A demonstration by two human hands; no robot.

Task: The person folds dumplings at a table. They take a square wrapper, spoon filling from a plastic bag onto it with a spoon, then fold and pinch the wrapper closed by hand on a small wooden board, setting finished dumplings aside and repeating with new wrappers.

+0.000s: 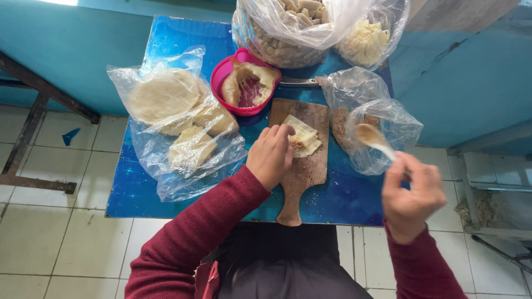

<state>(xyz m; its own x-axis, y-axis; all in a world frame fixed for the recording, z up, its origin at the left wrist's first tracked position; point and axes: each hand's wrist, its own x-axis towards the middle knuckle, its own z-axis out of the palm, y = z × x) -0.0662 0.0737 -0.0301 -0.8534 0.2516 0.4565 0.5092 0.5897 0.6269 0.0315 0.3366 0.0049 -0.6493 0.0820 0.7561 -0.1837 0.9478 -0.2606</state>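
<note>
The person's left hand (270, 155) rests on a wooden cutting board (303, 169) near the middle of the blue surface (138, 188), its fingers (284, 133) curled together and pressing the left edge of a folded dough wrapper (303, 136) with a dab of filling showing. The right hand (413, 191) hovers to the right, above the near edge of the surface, its fingers pinched on the handle of a white spoon (376, 139) whose bowl carries brownish filling. The spoon sits over an open clear bag (382, 133) just right of the board. Far of the board stands a pink bowl (224, 75) holding dough. To the left lies a clear bag of flat dough sheets (172, 105). At the far edge are two bags, one of rolled pieces (288, 33), one of pale pieces (366, 41).
</note>
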